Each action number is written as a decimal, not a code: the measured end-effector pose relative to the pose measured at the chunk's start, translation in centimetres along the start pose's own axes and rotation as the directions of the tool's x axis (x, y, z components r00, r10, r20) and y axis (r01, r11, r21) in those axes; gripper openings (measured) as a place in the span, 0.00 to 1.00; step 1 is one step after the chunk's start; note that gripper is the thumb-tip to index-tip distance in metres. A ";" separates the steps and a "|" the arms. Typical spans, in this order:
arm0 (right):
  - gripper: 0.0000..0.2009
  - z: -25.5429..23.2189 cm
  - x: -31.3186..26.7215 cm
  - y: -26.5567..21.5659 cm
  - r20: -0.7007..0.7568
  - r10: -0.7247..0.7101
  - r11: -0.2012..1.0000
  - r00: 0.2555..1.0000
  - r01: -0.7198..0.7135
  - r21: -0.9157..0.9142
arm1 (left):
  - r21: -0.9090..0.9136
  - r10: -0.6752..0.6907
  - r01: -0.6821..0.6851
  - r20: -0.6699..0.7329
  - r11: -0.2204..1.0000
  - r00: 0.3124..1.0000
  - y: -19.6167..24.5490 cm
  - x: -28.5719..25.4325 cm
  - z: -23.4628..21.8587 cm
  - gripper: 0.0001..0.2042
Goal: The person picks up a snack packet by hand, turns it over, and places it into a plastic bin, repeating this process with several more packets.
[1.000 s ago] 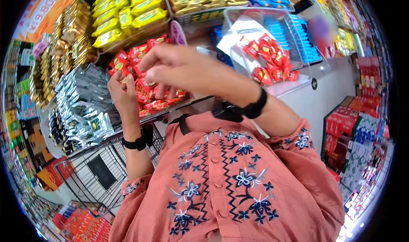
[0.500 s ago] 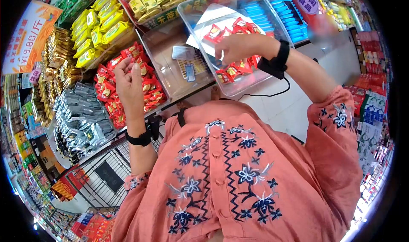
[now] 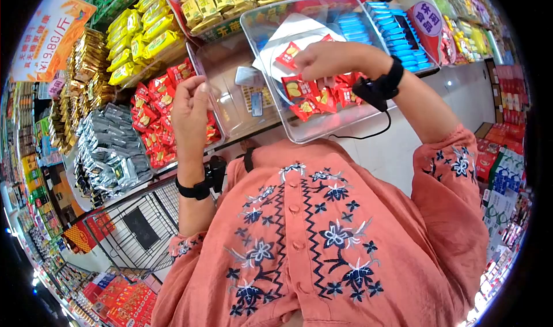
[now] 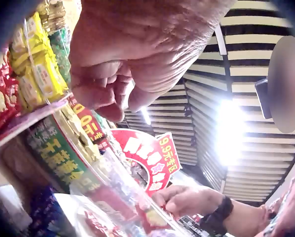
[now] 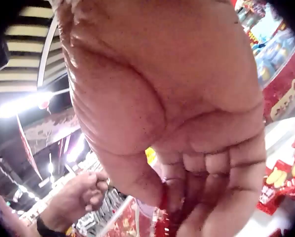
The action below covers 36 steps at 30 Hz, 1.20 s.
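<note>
My right hand [image 3: 334, 59] is over a clear plastic bin [image 3: 345, 124], palm down. Its fingers and thumb pinch a red snack packet [image 5: 164, 215], mostly hidden by the hand. Inside the bin, several red packets [image 3: 305, 108] lie partly on a white sheet [image 3: 271, 59]. To the left, my left hand [image 3: 191, 111] hovers at the right side of a heap of red packets [image 3: 152, 117], its fingers loosely bent. The left wrist view shows nothing between those fingers.
Beside the heap lie silver packets [image 3: 109, 148] and yellow packets [image 3: 147, 39]. Between heap and bin, a tray [image 3: 222, 56] holds a small white object [image 3: 247, 75]. Blue packets [image 3: 397, 36] sit right of the bin. A wire shopping cart [image 3: 124, 252] stands below left.
My right hand has moved right, from above the red heap to the clear bin. My left hand has shifted from the heap's middle toward its right edge. The view has turned, showing more of the bin.
</note>
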State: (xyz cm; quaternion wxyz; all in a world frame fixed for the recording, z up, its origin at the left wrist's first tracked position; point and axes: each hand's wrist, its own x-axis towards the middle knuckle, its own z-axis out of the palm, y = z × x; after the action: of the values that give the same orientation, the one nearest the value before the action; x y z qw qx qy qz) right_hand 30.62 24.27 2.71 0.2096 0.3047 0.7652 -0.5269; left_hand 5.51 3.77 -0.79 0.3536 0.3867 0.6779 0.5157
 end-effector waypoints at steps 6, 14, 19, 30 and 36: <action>0.06 -2.2 -3.7 0.1 -0.091 -0.216 0.912 0.972 0.234 0.337 | -0.198 -0.002 0.054 0.251 0.979 0.968 3.7 0.6 4.3 0.15; 0.09 -0.5 -4.0 -1.0 -0.153 -0.323 0.833 0.934 0.358 0.423 | -0.221 -0.102 0.240 0.500 0.945 0.860 5.6 0.8 6.8 0.19; 0.11 0.1 -4.0 -1.9 -0.183 -0.314 0.826 0.931 0.363 0.430 | -0.316 -0.129 0.281 0.426 0.906 0.895 5.2 0.4 6.4 0.15; 0.10 2.1 -2.1 -3.7 -0.198 -0.323 0.804 0.925 0.379 0.459 | -0.304 -0.093 0.158 0.218 0.939 0.972 4.4 0.2 4.2 0.14; 0.10 3.4 -1.7 -5.8 -0.209 -0.333 0.803 0.919 0.393 0.448 | -0.325 -0.043 0.099 0.177 0.940 0.983 3.2 -0.4 2.7 0.09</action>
State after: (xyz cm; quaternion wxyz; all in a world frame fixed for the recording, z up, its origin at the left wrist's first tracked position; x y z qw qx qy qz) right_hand 27.87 19.15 6.59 -0.0241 0.2260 0.6652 -0.7112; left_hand 8.56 5.08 1.77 0.4879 0.3387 0.5625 0.5752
